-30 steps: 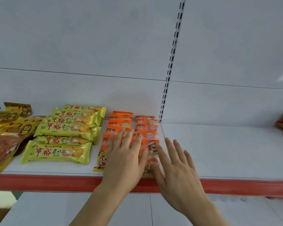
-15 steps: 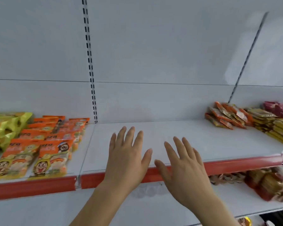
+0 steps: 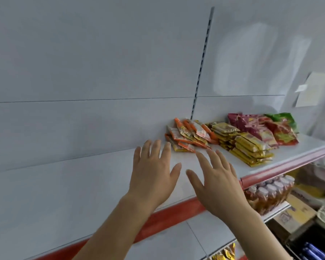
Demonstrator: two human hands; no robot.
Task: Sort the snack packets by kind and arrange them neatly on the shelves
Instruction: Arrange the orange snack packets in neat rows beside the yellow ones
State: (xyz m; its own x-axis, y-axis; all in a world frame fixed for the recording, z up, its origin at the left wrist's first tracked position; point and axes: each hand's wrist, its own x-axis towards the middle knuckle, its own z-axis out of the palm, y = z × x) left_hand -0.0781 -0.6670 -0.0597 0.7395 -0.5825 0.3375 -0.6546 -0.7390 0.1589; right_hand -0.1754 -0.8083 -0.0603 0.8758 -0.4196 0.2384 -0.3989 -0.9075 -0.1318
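Head view: white shelf (image 3: 68, 184) with a red front lip (image 3: 169, 216) lies bare at left. Left hand (image 3: 154, 173) and right hand (image 3: 216, 182) hover over it, fingers spread, holding nothing. Just beyond the fingertips lies an orange packet pile (image 3: 188, 136), then yellow packets (image 3: 249, 147), then red-and-green bags (image 3: 270, 128) against the back wall.

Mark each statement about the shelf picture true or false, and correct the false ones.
1. Both hands, left hand and right hand, hold nothing. True.
2. The orange foil packets stand in a neat upright row. False: they lie in a loose, leaning pile.
3. The stacked yellow packets sit right of the orange ones. True.
4. The white metal shelf has a blue front edge. False: it is red.
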